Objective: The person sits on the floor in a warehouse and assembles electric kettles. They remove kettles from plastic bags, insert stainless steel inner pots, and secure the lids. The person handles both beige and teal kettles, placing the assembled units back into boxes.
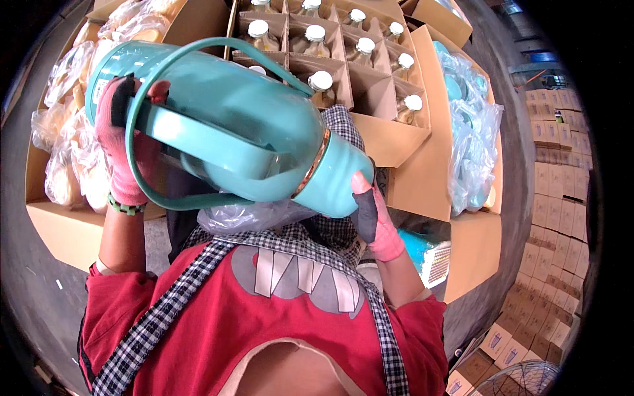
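A large teal thermos flask (pixel 264 112) lies tilted on its side across my lap, its base to the left and its cap (pixel 337 175) to the right. A copper-coloured ring runs round the neck. My left hand (pixel 125 145), in a pink glove with dark fingers, grips the flask near its base, beside the fixed side handle (pixel 205 138). The looped carrying handle (pixel 148 181) hangs around the body. My right hand (pixel 376 221), gloved the same way with the thumb tip bare, is closed round the cap; its other fingers are hidden beneath. Clear plastic (pixel 254 214) lies under the flask.
Ahead stands a divided carton (pixel 389 138) holding several white-capped glass bottles. A carton (pixel 66 228) of bagged cream-coloured parts is at left; another, with bagged teal parts (pixel 465 125), stands at right. Stacked cartons (pixel 551 218) line the far right. A wire guard (pixel 518 383) shows lower right.
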`<action>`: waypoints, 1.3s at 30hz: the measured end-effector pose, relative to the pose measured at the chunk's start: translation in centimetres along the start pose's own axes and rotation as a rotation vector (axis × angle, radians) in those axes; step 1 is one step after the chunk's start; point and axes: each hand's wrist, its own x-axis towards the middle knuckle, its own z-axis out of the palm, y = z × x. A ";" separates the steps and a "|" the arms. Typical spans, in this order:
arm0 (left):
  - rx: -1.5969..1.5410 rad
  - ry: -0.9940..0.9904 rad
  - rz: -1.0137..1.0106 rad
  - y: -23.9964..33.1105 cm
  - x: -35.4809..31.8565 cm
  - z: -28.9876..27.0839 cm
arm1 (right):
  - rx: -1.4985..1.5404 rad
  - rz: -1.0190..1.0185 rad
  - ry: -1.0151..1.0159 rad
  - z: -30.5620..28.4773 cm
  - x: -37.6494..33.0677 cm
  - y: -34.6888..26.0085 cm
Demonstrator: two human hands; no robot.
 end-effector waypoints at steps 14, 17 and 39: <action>-0.116 -0.131 -0.237 0.0 0.2 -0.9 | -0.854 -0.777 0.034 0.5 -0.1 -1.4; -0.036 -0.141 -0.265 0.4 -0.2 -1.2 | -0.888 -0.919 -0.004 0.3 1.1 -2.2; -0.485 -0.574 0.917 2.2 3.4 4.9 | -0.820 -0.277 0.058 -0.6 2.5 2.4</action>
